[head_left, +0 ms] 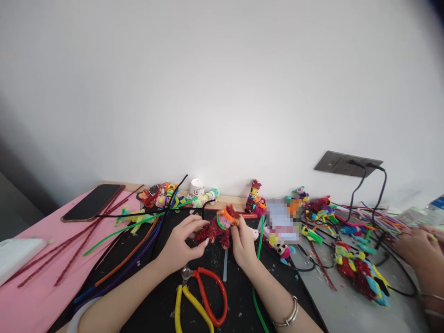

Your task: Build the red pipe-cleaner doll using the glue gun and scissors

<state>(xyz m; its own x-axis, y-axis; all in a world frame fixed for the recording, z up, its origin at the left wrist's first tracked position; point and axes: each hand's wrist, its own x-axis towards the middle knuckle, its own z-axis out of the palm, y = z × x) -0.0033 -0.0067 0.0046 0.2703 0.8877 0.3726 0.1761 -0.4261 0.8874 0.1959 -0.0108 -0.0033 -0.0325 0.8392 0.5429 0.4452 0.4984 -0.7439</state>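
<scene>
Between my two hands is a dark red pipe-cleaner doll (218, 225) with an orange band and a red tuft at its head. My left hand (185, 240) pinches the body's left side between thumb and fingers. With thumb and fingertips, my right hand (243, 241) grips the head end at the tuft. Below the doll, on the black mat (243, 286), lie red-handled scissors (222, 296) and yellow-handled pliers (194, 305), their metal ends close together. A green pipe cleaner (258, 286) runs beside my right forearm.
A phone (92, 202) and dark red pipe cleaners (58, 252) lie on the pink surface at left. A paper cup (197, 188) and a similar finished doll (254, 196) stand by the wall. Colourful figures (360, 273) and black cables lie right, near another person's hand (419, 249).
</scene>
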